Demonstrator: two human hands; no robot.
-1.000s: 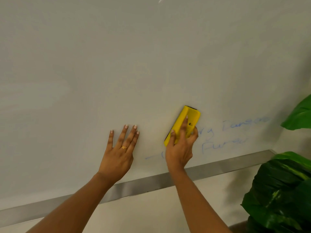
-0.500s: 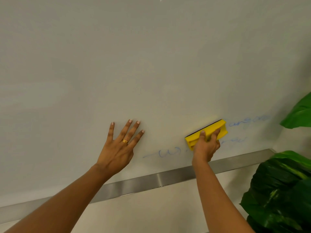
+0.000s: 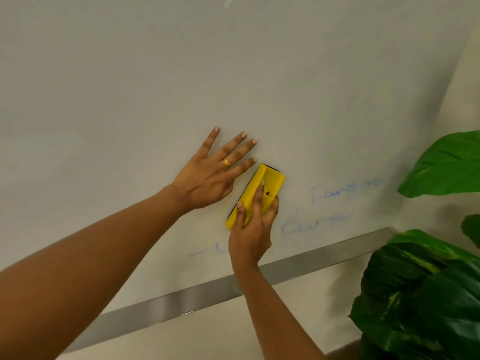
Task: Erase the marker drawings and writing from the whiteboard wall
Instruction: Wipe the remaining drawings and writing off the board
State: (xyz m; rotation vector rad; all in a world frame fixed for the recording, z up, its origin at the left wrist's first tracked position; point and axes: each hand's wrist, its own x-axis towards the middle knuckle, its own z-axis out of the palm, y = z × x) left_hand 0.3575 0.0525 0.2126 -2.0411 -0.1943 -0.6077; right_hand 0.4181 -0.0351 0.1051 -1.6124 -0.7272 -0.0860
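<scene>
Wide whiteboard (image 3: 233, 74) open above and left; metal ledge (image 3: 181, 300) close below, plant (image 3: 415, 294) crowding the right edge. Right hand (image 3: 249, 235) grips the tilted yellow eraser (image 3: 270, 178) against the board, faint blue writing (image 3: 345, 190) just to its right. Left hand (image 3: 205, 178) lies flat, fingers spread, just beside the eraser's top.
</scene>
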